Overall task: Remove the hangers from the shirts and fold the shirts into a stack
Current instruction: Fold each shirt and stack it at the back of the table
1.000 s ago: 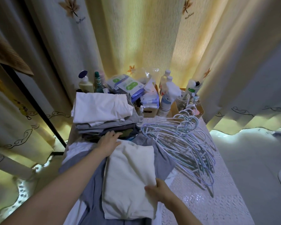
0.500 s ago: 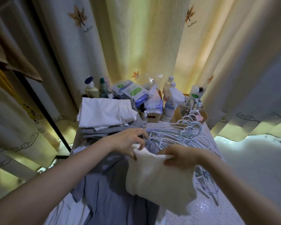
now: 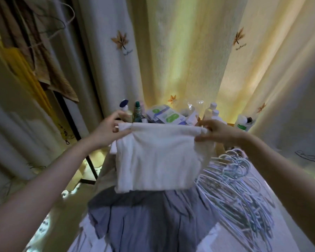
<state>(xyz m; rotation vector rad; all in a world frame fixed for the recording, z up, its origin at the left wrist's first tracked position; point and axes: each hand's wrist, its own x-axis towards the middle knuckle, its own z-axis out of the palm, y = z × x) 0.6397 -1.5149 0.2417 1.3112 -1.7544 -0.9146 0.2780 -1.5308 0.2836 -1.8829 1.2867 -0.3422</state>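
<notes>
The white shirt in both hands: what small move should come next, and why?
Probably move it forward and lay it flat on the stack, which cannot be seen here. The left hand and right hand pinch the top corners of the white shirt. It hangs already folded above the grey shirt, with no hanger showing.

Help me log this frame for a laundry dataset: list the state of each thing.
white shirt: folded, held up in the air.
left hand: pinches its upper left corner.
right hand: pinches its upper right corner.
grey shirt: unfolded, spread out beneath.
hangers: empty, piled at the right.
</notes>
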